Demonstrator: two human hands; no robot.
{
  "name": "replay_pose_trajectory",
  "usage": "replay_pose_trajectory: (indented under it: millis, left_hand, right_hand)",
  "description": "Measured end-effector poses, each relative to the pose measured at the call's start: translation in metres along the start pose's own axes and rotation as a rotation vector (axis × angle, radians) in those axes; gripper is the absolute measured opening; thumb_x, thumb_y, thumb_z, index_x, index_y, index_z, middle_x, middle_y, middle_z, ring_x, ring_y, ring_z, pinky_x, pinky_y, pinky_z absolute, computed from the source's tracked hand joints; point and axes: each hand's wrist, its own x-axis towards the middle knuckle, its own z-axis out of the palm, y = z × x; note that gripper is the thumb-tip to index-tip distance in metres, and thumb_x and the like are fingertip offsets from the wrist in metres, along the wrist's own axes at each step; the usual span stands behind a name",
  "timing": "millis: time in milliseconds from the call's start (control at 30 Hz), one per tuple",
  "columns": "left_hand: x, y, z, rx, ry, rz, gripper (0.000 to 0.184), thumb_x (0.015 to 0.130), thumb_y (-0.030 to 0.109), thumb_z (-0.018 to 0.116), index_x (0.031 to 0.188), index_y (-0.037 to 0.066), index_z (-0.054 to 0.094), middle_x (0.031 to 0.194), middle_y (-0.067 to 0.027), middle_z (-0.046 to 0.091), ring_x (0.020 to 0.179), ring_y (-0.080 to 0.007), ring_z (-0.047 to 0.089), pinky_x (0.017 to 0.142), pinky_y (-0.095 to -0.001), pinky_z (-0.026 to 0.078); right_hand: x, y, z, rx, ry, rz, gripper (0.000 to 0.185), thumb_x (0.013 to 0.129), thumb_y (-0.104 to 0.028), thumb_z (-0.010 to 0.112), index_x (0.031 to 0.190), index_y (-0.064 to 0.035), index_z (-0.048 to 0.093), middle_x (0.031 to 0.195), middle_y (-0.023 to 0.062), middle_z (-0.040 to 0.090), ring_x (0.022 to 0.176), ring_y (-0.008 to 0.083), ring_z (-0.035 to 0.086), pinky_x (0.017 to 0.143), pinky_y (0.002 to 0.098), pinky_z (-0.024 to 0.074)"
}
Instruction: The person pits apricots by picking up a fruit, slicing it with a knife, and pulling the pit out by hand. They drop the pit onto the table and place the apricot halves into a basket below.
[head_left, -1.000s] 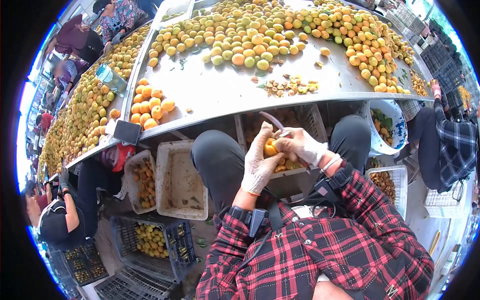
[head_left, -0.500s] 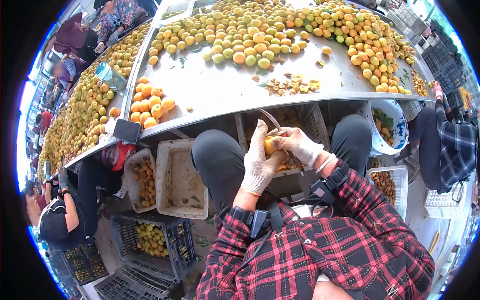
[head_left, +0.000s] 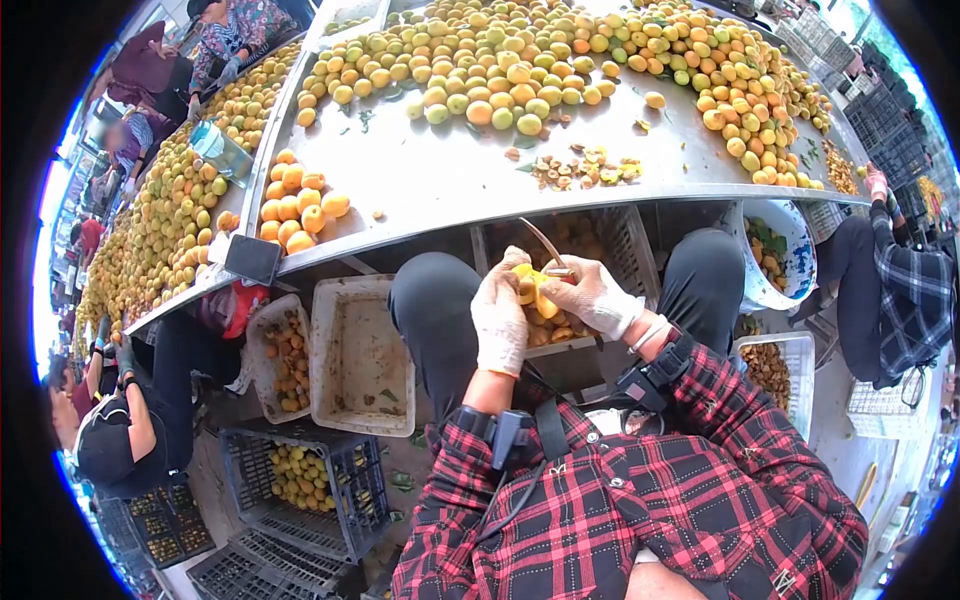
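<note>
Both my hands wear pale knitted gloves and meet above a crate below the table edge. My left hand (head_left: 501,312) is closed around an apricot (head_left: 527,289), which is split open with its yellow flesh showing. My right hand (head_left: 596,298) is closed on a thin curved knife (head_left: 543,240), its blade pointing up and left toward the table. The right fingertips also touch the apricot's opened side. Most of the knife's handle is hidden inside the glove. Cut apricot pieces (head_left: 556,328) lie in the crate (head_left: 632,245) under my hands.
The metal table (head_left: 400,170) holds heaped apricots (head_left: 500,75), a few orange ones at left, and pits (head_left: 585,170). A phone-like dark object (head_left: 253,259) sits on its edge. Around my knees are a pale tub (head_left: 362,355), a dark crate (head_left: 300,490) and a bucket (head_left: 790,260). Co-workers sit both sides.
The apricot has gone from whole-looking to opened into halves. My left hand has shifted slightly left and down, its fingers now curled around the fruit. The knife stays in my right hand.
</note>
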Motion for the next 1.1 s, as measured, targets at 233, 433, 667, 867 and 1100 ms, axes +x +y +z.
replay_pose_trajectory:
  millis: [233,433,667,867,1100]
  left_hand:
    - [-0.002,0.011,-0.002,-0.458,-0.18,-0.026,0.047,0.102,0.038,0.047,0.121,-0.003,0.06,0.118,-0.0112,0.065,0.097,-0.0191,0.065,0.083,-0.0285,0.054]
    - [-0.01,0.018,0.002,-0.567,-0.287,-0.233,0.052,0.104,0.043,0.042,0.127,-0.001,0.057,0.112,-0.0077,0.066,0.077,-0.0151,0.064,0.058,-0.0229,0.048]
    - [-0.018,0.023,0.009,-0.485,-0.204,-0.254,0.051,0.1,0.04,0.051,0.124,-0.005,0.057,0.1,-0.0097,0.065,0.08,-0.017,0.064,0.065,-0.0251,0.053]
    - [-0.015,0.01,0.007,-0.287,-0.117,-0.185,0.032,0.099,0.025,0.053,0.114,-0.001,0.065,0.097,-0.0074,0.065,0.081,-0.0133,0.062,0.068,-0.0249,0.054]
    - [-0.017,0.0,0.003,-0.057,-0.083,-0.041,0.027,0.098,0.021,0.055,0.105,-0.003,0.066,0.083,-0.0015,0.063,0.076,-0.0082,0.056,0.068,-0.0218,0.046]
  right_hand:
    - [0.008,-0.017,-0.039,0.025,0.174,-0.054,0.021,0.093,-0.022,0.065,0.105,-0.005,0.068,0.081,0.0012,0.065,0.059,0.0047,0.054,0.049,0.0214,0.0431]
    - [0.017,-0.045,-0.03,0.595,0.197,-0.075,0.026,0.096,-0.026,0.062,0.102,-0.0007,0.062,0.07,0.0015,0.055,0.046,0.0074,0.047,0.041,0.0232,0.0386]
    - [0.041,-0.062,0.003,0.692,0.222,-0.195,0.023,0.096,-0.026,0.063,0.097,-0.0031,0.063,0.064,-0.001,0.051,0.046,0.0093,0.048,0.039,0.0232,0.0385]
    - [0.048,-0.049,0.02,0.674,0.292,-0.258,0.018,0.095,-0.021,0.064,0.09,-0.0031,0.064,0.06,-0.0011,0.052,0.047,0.0081,0.048,0.041,0.0228,0.0383]
    - [0.037,-0.049,0.022,0.685,0.162,-0.165,0.015,0.091,-0.014,0.068,0.082,-0.0034,0.064,0.067,-0.0049,0.054,0.058,0.0029,0.047,0.048,0.0198,0.0372]
